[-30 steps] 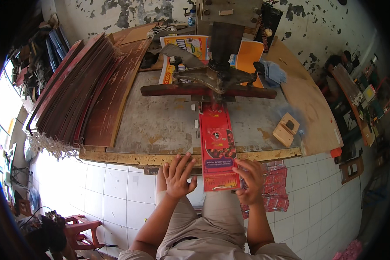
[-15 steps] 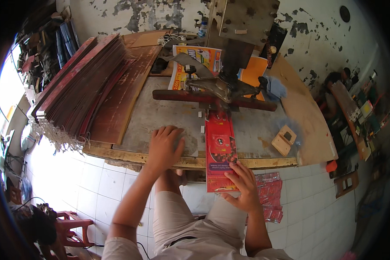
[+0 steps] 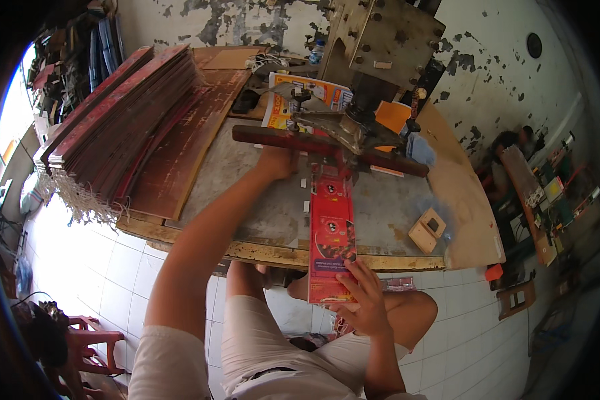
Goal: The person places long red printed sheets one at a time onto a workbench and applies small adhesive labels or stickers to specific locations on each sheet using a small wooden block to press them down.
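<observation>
Half hidden, the left hand [image 3: 277,163] is unreadable; the right hand [image 3: 365,299] pinches red packaging [image 3: 331,230].

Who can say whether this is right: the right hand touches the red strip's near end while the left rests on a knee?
The left hand is wrongly placed: the head view shows it at the long reddish bar, partly hidden. The right hand does touch the near end of the red strip.

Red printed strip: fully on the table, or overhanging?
Overhanging: the red printed strip runs past the front edge of the table, its near end at the right hand.
</observation>
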A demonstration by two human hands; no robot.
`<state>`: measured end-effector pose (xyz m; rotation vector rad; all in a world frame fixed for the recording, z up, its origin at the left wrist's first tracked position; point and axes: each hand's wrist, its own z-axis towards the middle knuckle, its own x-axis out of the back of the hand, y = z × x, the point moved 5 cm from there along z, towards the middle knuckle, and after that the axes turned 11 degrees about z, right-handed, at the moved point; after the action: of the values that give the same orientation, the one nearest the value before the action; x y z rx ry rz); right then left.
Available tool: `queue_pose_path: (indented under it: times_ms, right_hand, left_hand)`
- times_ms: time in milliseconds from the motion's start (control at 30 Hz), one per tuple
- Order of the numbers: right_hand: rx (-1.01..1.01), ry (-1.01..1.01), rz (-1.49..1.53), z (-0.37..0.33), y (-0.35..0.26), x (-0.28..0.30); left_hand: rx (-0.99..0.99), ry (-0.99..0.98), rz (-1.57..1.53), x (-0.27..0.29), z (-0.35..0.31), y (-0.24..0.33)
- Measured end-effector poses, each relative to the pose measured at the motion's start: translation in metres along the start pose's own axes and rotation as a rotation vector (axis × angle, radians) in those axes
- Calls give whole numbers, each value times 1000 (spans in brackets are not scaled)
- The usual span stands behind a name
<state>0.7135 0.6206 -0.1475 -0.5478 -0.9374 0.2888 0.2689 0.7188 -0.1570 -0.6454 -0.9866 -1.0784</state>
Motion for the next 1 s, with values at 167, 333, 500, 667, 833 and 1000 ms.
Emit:
queue_pose_path:
  times_ms: [167, 333, 500, 667, 833, 1000]
  right_hand:
    - [16, -40, 16, 4, -1, -12]
    - [38, -43, 30, 5, -3, -9]
    - [-19, -57, 13, -1, 7, -1]
    - [-44, -84, -46, 8, 10, -2]
    - [-94, -101, -78, 28, 10, -3]
    - [-114, -111, -105, 50, 21, -4]
  left_hand:
    - [3, -45, 102, -106, 51, -59]
    - [-152, 90, -90, -152, 85, -90]
    - [-186, 52, -161, -166, 99, -38]
    - [-170, 10, -160, -148, 90, -45]
    - [-164, -23, -160, -143, 90, -45]
    - [-164, -45, -168, -143, 98, -42]
